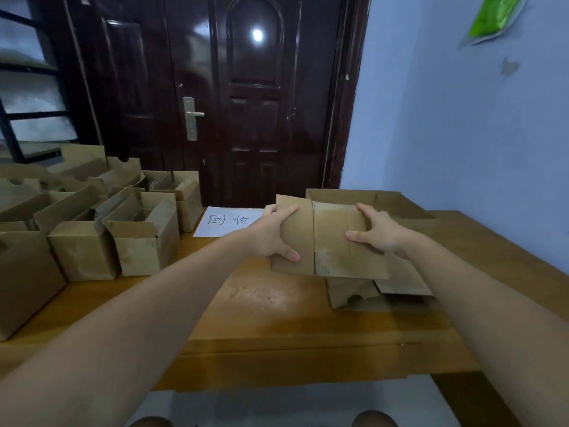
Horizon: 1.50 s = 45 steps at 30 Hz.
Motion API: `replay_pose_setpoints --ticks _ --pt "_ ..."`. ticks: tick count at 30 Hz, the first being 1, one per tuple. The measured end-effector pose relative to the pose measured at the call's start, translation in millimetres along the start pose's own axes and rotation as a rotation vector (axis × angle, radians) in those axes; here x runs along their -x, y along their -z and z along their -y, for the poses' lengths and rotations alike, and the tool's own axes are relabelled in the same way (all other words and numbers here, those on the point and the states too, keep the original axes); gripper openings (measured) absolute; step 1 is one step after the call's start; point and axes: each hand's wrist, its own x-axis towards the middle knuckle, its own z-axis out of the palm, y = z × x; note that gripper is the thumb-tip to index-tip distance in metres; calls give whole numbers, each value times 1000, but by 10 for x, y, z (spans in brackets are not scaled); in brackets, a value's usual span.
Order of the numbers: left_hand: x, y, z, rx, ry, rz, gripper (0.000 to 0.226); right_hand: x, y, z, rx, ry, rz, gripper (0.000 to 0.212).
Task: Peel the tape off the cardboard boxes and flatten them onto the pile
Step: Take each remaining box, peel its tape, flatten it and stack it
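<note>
- You hold one cardboard box (329, 238) between both hands, lifted above the right-centre of the wooden table (277, 318), not touching the surface.
- Your left hand (272, 234) grips the box's left edge: thumb curled over the near lower corner, fingers wrapped along the upper left side.
- Your right hand (377, 231) grips the right edge: thumb laid on the near face, fingers curled over the top right.
- The box sits squarely between the two hands, which are apart by the box's full width. Its near face is towards you, with a vertical seam running down it left of centre.
- The face right of the seam shows pale scuffed patches; whether any tape is on it cannot be told at this resolution.
- Directly beneath and behind the held box lies the pile of flattened cardboard (397, 285) on the table's right side, with one notched piece poking out towards you.
- An open-topped box (369, 198) stands behind the pile, at the far edge.
- A cluster of unflattened boxes (92, 229) fills the table's left side, well apart from your hands.
- A white paper sheet (228, 221) with handwritten characters lies just left of your left hand, near the far edge.
</note>
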Motion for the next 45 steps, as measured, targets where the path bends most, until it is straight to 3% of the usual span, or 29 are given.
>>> replay_pose_setpoints --ticks 6,12,16,18,21,27,32,38,45 --pt "-443 -723 -467 13 38 38 125 109 350 -579 120 -97 -128 77" --pt "-763 -1300 -733 -60 106 107 88 40 293 -1190 199 -177 -215 45" --pt "-794 -1527 -689 -363 40 174 76 -28 88 -1425 273 -145 -233 25" --pt "-780 -1585 -639 -537 -26 184 70 -64 -34 -1498 415 -120 -204 34" --pt "-806 -1620 -596 -568 -46 218 70 -117 -220 -1533 599 -85 -100 40" --pt "-850 -1642 -572 -562 -9 227 75 -141 -392 -1575 609 -74 -110 51" --pt "-808 -1700 -577 -627 -15 294 73 -130 -418 -1525 604 -164 -33 45" --pt "-786 -1717 -585 -667 -50 304 70 -9 -421 -1515 573 -126 4 79" --pt "-778 -1697 -511 -616 -91 252 72 -47 -347 -1474 608 -151 143 73"
